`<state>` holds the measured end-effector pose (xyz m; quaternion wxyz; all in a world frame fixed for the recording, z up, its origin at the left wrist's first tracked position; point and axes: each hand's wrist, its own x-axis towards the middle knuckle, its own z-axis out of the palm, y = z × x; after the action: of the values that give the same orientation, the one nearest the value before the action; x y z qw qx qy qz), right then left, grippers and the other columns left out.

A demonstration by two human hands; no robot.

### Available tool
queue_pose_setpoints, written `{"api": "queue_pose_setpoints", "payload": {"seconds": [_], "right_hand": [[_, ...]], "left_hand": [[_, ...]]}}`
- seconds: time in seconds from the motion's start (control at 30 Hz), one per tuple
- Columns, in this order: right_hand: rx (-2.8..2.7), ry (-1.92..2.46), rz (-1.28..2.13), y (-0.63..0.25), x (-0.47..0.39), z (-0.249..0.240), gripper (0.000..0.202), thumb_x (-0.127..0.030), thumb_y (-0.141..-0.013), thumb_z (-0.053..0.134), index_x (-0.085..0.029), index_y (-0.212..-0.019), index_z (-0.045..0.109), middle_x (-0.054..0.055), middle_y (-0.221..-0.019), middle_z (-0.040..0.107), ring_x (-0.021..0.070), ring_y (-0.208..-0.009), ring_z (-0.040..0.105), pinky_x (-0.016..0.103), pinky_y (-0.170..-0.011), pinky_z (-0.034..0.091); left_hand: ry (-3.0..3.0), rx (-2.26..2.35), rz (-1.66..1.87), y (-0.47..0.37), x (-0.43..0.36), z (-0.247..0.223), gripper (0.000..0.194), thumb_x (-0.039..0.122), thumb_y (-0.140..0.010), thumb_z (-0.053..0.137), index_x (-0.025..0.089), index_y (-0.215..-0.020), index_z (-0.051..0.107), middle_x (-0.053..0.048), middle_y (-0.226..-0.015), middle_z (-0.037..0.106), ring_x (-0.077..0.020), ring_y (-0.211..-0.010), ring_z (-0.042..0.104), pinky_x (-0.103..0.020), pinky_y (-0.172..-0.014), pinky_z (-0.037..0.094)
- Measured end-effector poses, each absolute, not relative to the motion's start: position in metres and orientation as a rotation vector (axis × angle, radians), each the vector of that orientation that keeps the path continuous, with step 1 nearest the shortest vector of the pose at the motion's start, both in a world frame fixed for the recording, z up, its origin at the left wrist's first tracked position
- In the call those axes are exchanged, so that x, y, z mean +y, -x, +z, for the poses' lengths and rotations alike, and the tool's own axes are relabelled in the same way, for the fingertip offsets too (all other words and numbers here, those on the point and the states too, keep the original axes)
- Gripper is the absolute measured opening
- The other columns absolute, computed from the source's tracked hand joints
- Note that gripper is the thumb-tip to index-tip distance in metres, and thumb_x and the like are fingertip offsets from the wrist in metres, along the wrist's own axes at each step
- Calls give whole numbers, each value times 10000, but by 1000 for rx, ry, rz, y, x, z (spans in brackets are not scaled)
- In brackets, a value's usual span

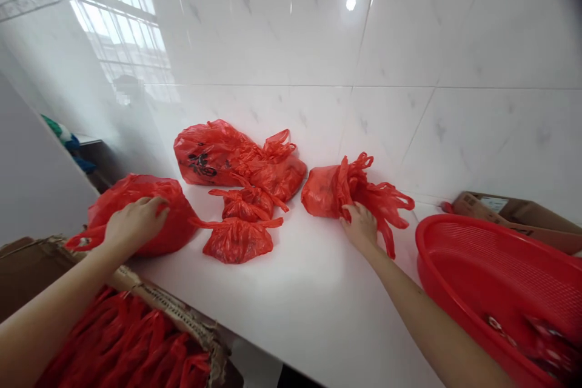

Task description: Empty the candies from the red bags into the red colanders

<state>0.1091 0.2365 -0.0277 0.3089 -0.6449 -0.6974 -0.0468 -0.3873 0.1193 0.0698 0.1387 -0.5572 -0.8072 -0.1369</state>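
Observation:
My left hand [136, 224] is curled over the top of a full red plastic bag [175, 224] at the table's left end, fingers closed on its film. To the right, my right hand [360, 224] pinches the gathered side of another red plastic bag [321, 191], which lies on its side with its loose handles spread rightward. Between the hands sit two small tied red bags, a front one [239, 241] and one just behind it [248, 203]. Larger red bags [204, 154] lie against the wall, one with black print. What the bags hold is hidden.
A red plastic basket [454, 224] with a few red packets inside stands at the right, before an open cardboard box [522, 218]. At lower left, a torn cardboard carton [168, 306] holds many red bags. The white table [309, 297] backs onto a tiled wall [318, 48].

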Motion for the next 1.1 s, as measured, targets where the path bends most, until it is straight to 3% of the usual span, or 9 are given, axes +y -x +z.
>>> {"api": "queue_pose_setpoints", "payload": {"seconds": [0.1,0.27,0.47,0.6,0.7,0.77,0.93,1.03,1.1], "right_hand": [[-1915,1662,-68,-111,228,-34,340,-213,-870,543,-198,-1198,633,106,-1273,590,272,-1211,495,424,-997,405],[-1962,1595,-38,-112,202,-28,344,-263,-912,504,-225,-1231,628,87,-1425,486,257,-1284,457,427,-1039,400],[-1960,1342,-140,-146,129,-1,304,-310,-940,469,-227,-1179,638,75,-1428,484,235,-1308,444,423,-1074,394],[-1978,1670,-210,-209,86,11,387,-382,-908,521,-205,-1230,641,132,-1411,506,331,-1312,444,532,-1060,377],[-2080,1910,39,-247,64,13,529,-424,-889,546,-227,-1381,533,131,-1402,526,338,-1266,505,534,-1011,427],[-2091,1920,93,-255,59,17,559,-473,-881,551,-258,-1396,518,113,-1469,456,336,-1302,475,520,-1021,423],[-2065,1761,-128,-226,90,38,417,-402,-899,562,-255,-1285,621,126,-1481,431,343,-1373,372,536,-1098,309],[-2145,1831,-168,-194,124,39,397,-355,-885,599,-167,-1231,650,188,-1457,446,388,-1403,298,566,-1142,163],[-2147,1913,-106,-174,144,32,423,-379,-894,582,-110,-1215,646,226,-1469,415,401,-1417,258,544,-1148,136]], "left_hand": [[1713,-2198,-299,356,120,67,408,369,-923,366,176,-1173,624,-145,-1272,603,-328,-1108,583,-476,-933,436],[1929,-2013,-414,296,128,68,385,392,-933,353,209,-1149,614,-103,-1228,621,-297,-1070,600,-451,-908,464],[2340,-1711,-613,224,141,58,337,434,-903,409,249,-1061,642,-72,-1165,646,-286,-1080,609,-421,-887,491],[2513,-1606,-565,185,148,46,332,435,-905,423,261,-1074,650,-74,-1194,639,-289,-1081,605,-444,-907,485],[2620,-1566,-557,154,157,37,323,429,-920,418,257,-1075,644,-75,-1222,625,-291,-1161,567,-440,-924,482],[2689,-1520,-572,128,163,34,303,406,-924,423,257,-1072,641,-73,-1220,621,-285,-1162,565,-432,-925,483],[2830,-1436,-579,55,175,25,245,300,-900,480,240,-1074,641,-83,-1208,617,-285,-1131,560,-451,-967,443],[2889,-1468,-594,18,180,10,246,249,-878,513,231,-1085,644,-93,-1204,609,-294,-1146,538,-462,-974,428],[2893,-1524,-605,1,183,-3,254,234,-866,532,226,-1092,648,-97,-1195,609,-290,-1129,546,-450,-959,440]]}}
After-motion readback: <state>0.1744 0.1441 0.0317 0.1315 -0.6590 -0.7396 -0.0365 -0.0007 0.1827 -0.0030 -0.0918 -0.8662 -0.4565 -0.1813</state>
